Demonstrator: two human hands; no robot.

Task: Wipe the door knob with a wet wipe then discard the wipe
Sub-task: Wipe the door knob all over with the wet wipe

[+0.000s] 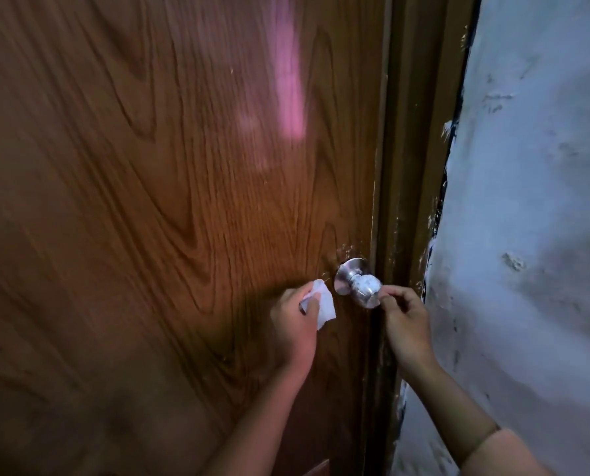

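Note:
A round silver door knob [364,286] with a worn, speckled face sticks out from the right edge of a brown wood-grain door [170,201]. My left hand [295,321] is just left of the knob and holds a folded white wet wipe [322,304], which is a short gap away from the knob's base plate. My right hand [405,319] is at the knob's right side, fingers curled, with fingertips touching the knob's front rim.
A dark brown door frame [410,166] runs down right of the door. Beyond it is a rough white-painted wall [534,218]. A pink light patch [290,94] reflects on the upper door.

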